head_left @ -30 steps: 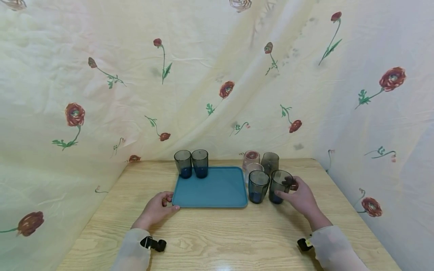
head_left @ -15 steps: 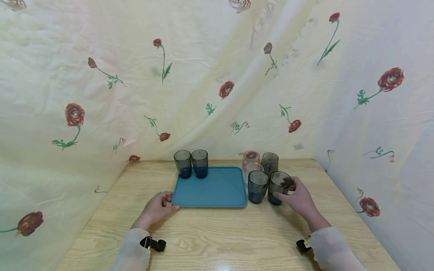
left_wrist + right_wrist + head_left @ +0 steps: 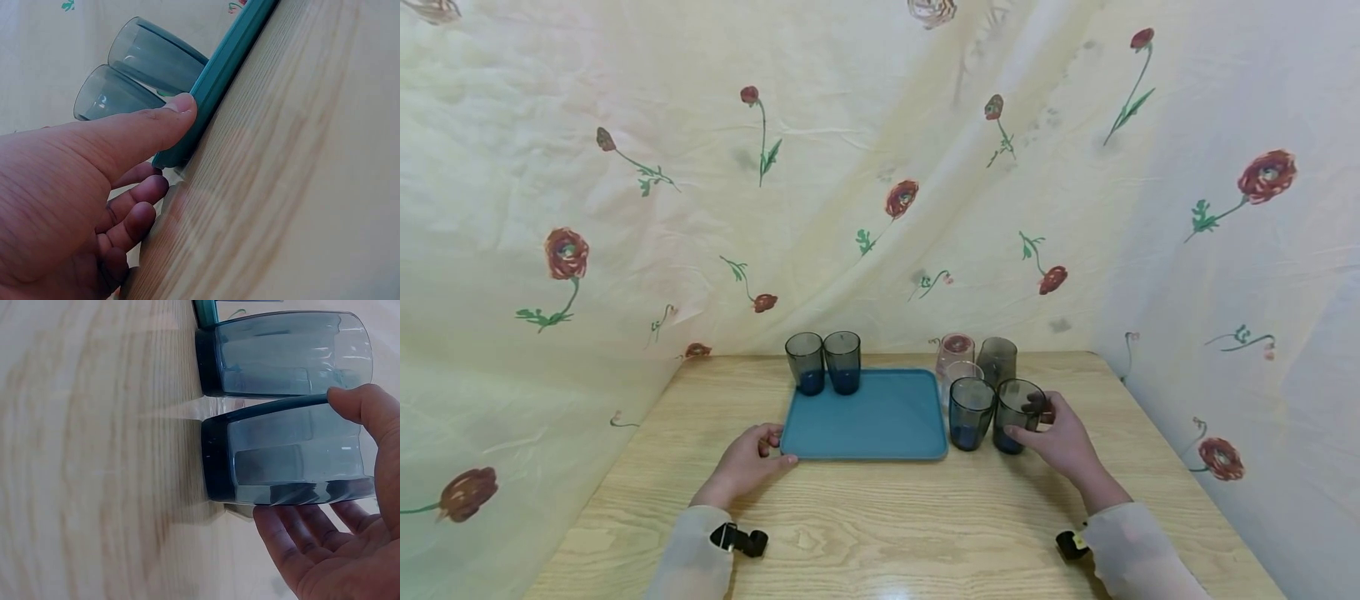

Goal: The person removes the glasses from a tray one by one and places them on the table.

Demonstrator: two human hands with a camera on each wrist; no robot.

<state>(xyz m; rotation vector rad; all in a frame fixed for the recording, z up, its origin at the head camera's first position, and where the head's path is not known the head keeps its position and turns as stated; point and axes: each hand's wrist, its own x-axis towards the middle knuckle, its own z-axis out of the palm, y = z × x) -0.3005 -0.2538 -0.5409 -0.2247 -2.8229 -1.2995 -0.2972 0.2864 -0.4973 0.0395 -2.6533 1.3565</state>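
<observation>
My right hand grips a smoky dark drinking glass, thumb on one side and fingers on the other. The glass stands upright on the table, close beside a second dark glass to its left; whether they touch I cannot tell. At the near left corner of a blue rectangular tray, my left hand holds the edge. Its thumb lies against the front rim, while its other fingers curl near the corner. Two dark glasses stand upright side by side at the tray's far left corner.
Behind the right-hand pair stand a pinkish clear glass, another clear glass and a dark glass, partly hidden. All is on a wooden table, with a flowered cloth hanging behind it.
The glass in my right hand has shifted slightly toward me and to the left, then stays put. My left hand and the tray have not visibly moved.
</observation>
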